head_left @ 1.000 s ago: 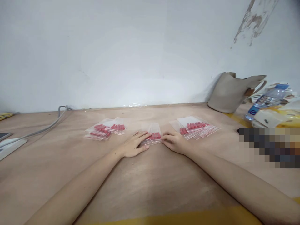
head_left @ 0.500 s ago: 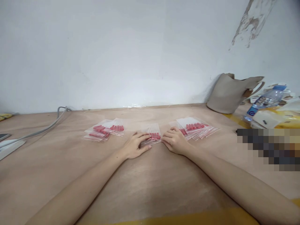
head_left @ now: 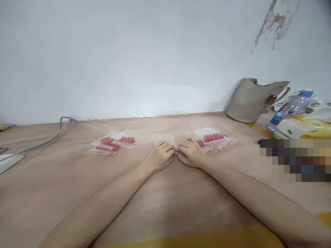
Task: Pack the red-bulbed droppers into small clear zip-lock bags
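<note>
A clear zip bag (head_left: pixel 165 138) with small red pieces inside lies in the middle of the table, mostly covered by my hands. My left hand (head_left: pixel 162 155) is closed on the bag's near edge, fingers bent over the red pieces. Right beside it, my right hand (head_left: pixel 190 153) pinches the right end of the same edge. The two hands' fingertips almost meet. To the left lies a fanned group of filled zip bags (head_left: pixel 113 142). Another overlapping group of filled bags (head_left: pixel 213 138) lies just beyond my right hand.
A grey cable (head_left: pixel 49 141) runs across the table's left side. At the back right stand a beige bag (head_left: pixel 247 101), a water bottle (head_left: pixel 291 110) and a yellow-and-white package (head_left: pixel 307 127). A white wall (head_left: pixel 155 62) closes off the far edge. A pixelated patch covers the right side.
My left hand has slid right along the bag's near edge toward my right hand, its fingers closing and now covering most of the red pieces. My right hand stays at the right corner.
</note>
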### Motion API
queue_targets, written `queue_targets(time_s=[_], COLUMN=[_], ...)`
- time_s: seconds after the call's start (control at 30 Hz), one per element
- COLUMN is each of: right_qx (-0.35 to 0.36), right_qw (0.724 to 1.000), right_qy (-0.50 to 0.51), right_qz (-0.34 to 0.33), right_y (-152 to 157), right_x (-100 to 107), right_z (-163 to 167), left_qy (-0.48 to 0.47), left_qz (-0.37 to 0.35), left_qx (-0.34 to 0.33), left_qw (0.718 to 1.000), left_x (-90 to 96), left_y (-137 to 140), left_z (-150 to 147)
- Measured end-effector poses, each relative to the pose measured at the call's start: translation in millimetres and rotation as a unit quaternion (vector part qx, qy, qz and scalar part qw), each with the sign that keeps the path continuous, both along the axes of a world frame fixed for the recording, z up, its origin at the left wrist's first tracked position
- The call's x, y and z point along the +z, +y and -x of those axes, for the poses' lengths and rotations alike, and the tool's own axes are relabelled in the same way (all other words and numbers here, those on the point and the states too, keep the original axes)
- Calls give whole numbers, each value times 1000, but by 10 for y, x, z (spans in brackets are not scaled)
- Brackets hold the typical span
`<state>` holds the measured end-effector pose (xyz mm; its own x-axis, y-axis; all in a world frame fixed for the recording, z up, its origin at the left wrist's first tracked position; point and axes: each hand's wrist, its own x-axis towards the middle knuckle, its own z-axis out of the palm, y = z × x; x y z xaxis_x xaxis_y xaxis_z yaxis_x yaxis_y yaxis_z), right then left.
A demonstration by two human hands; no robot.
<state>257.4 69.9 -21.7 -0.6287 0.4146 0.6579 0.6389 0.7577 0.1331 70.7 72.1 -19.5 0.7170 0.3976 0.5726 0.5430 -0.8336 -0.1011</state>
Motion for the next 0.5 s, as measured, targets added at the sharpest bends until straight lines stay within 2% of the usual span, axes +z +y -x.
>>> queue_targets(time_s=[0.33, 0.5], right_qx=[15, 1], right_qw=[999, 999], right_qy=[-28, -22], right_qz=[-40, -35], right_y=[-20, -20], right_x=[51, 40], right_z=[20, -18], left_qy=[31, 24], left_qz=[-34, -46], left_qx=[-7, 11], left_qw=[999, 999], left_x=[15, 59], left_y=[17, -34], left_z=[16, 155])
